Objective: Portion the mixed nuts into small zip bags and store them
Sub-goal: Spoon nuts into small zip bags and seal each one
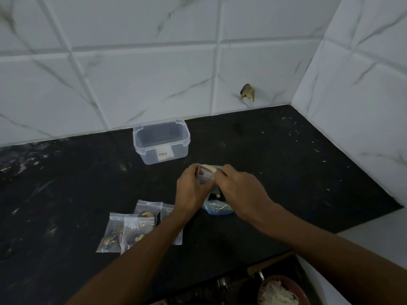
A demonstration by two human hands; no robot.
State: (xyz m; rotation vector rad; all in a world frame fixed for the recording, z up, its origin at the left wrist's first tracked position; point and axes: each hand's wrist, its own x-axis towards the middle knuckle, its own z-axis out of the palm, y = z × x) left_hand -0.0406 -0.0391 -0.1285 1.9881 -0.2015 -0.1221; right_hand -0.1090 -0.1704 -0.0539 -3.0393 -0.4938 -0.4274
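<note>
Both hands meet over the middle of the worktop (275, 150), fingers curled on one small zip bag (206, 172). Left hand (191, 190) grips the bag's left side near the top; right hand (239, 189) pinches its upper right edge. Bag held up off the surface, top edge pale, a dark bit visible through the plastic near the left fingers.

Directly below the hands: a larger clear bag (218, 208) on the worktop, bluish lower part, dark and tan nuts (218, 195) showing at its mouth between the two wrists. Whether the small bag touches it, cannot tell.

Filled bags (130, 230) lie flat in a loose cluster on the worktop, left of the left forearm, overlapping each other; nuts visible inside them. One bag of the cluster is partly hidden under the forearm. Count uncertain, at least four.

Clear plastic tub (161, 142), lidless, stands farther back near the wall, well apart from the hands; white label on its front face. Nothing readable on it.

Worktop dark, speckled with pale crumbs. White marbled tiles (154, 73) behind and on the right, one with a broken brownish hole (247, 92) near the corner.

Bottom right edge: a reddish bowl (297, 287) with something white and shredded, below worktop level
</note>
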